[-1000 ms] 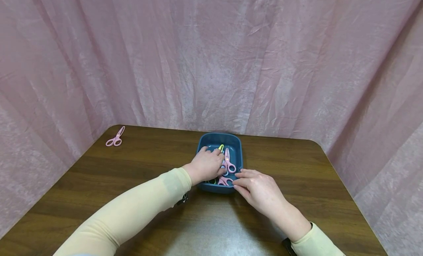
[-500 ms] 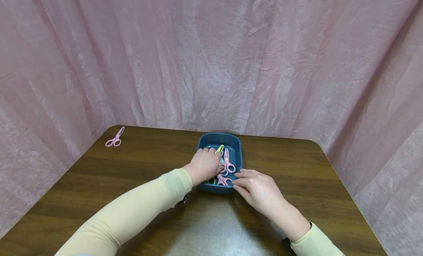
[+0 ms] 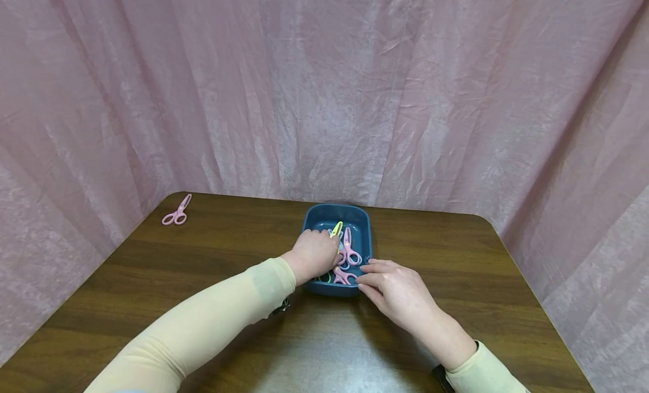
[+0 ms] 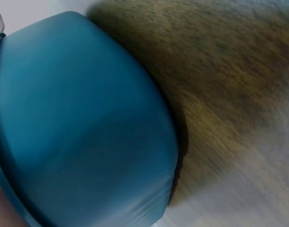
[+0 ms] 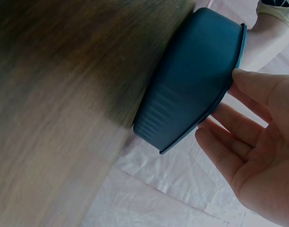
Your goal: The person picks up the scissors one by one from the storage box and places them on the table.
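Note:
A dark blue plastic bin (image 3: 363, 217) holds several small scissors: yellow-green scissors (image 3: 336, 229), pink scissors (image 3: 347, 248) and, nearer the front, a second pink pair (image 3: 342, 275). Down among them reaches my left hand (image 3: 313, 255), knuckles up, right beside the yellow-green blades. Its fingertips are hidden, and I cannot tell whether they grip anything. My right hand (image 3: 398, 289) holds the bin's front right corner. In the right wrist view, the thumb (image 5: 250, 84) lies at the rim of the bin (image 5: 194, 80), with the other fingers farther along it.
One more pair of pink scissors (image 3: 177, 211) lies at the far left corner of the brown wooden table (image 3: 243, 224). Pink curtains (image 3: 334, 100) hang behind the table and on both sides. The left wrist view shows mostly the bin's outer wall (image 4: 87, 118).
My left hand has drawn back slightly, its fingers bending down into the bin and baring more of the yellow-green scissors. The right hand and the bin have stayed in place.

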`<action>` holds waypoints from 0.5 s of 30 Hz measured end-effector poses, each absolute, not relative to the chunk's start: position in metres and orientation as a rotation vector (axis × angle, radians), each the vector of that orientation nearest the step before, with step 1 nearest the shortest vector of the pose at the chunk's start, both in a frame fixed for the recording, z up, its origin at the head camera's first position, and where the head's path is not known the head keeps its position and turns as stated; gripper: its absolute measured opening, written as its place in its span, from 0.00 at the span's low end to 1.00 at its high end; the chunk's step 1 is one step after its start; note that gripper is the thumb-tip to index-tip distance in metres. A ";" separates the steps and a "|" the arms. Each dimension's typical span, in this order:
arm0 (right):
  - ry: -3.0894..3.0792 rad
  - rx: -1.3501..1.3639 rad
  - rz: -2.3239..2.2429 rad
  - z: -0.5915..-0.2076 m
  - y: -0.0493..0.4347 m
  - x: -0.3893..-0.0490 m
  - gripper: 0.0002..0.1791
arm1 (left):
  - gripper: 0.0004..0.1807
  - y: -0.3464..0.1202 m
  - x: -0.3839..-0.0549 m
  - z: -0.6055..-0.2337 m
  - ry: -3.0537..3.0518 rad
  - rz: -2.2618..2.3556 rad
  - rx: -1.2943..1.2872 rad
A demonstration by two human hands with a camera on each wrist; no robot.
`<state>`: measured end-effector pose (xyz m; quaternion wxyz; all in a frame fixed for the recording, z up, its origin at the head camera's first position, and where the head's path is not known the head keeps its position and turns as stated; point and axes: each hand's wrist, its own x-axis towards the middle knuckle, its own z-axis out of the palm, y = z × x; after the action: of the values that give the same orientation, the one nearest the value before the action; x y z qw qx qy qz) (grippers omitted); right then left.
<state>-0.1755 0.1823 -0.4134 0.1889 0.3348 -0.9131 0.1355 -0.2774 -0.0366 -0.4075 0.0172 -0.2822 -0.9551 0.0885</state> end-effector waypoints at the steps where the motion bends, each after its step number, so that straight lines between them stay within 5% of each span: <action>1: -2.569 0.941 0.383 -0.413 0.182 -0.175 0.08 | 0.28 -0.037 -0.277 -0.407 -2.966 0.276 -0.877; 15: -2.555 0.943 0.381 -0.414 0.183 -0.176 0.08 | 0.30 -0.035 -0.277 -0.404 -2.940 0.272 -0.888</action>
<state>-0.1760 0.1825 -0.4139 0.1943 0.3364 -0.9114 0.1361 -0.2768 -0.0351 -0.4036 0.0293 -0.2880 -0.9531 0.0881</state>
